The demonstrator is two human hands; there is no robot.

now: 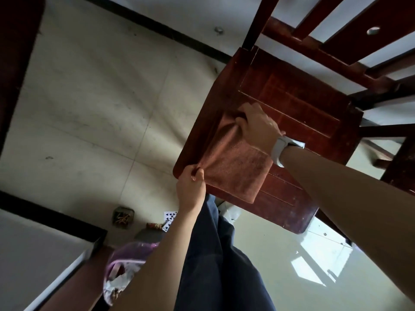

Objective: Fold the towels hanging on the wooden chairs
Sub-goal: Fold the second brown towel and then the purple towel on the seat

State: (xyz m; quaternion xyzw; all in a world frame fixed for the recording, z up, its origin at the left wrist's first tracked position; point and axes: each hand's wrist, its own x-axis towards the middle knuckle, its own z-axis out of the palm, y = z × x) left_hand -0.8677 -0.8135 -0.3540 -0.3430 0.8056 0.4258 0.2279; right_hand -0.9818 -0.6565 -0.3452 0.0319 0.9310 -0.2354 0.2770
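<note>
Towel [233,169], rust-brown and already folded into a thick rectangle, lies on the seat of the wooden chair [298,104] in front of you, over the seat's left front part, with one folded edge running along the seat's near rim. Your left hand [190,187] pinches the towel's near left corner at the seat's edge, thumb and curled fingers pressed together on the cloth. Your right hand [258,126] grips the far left corner, fingers bent down into the fabric, which bunches into creases beneath them; between your two hands the cloth is pulled into folds. A white watch [280,151] sits on your right wrist, above the towel's right side.

The chair's slatted back rises toward the upper right. Your dark trousers [215,254] hang below the seat. On the tiled floor [89,97] near your legs lie a playing card [169,217], a small container [123,217] of thin sticks and a pinkish plastic bag [125,270] holding crumpled things.
</note>
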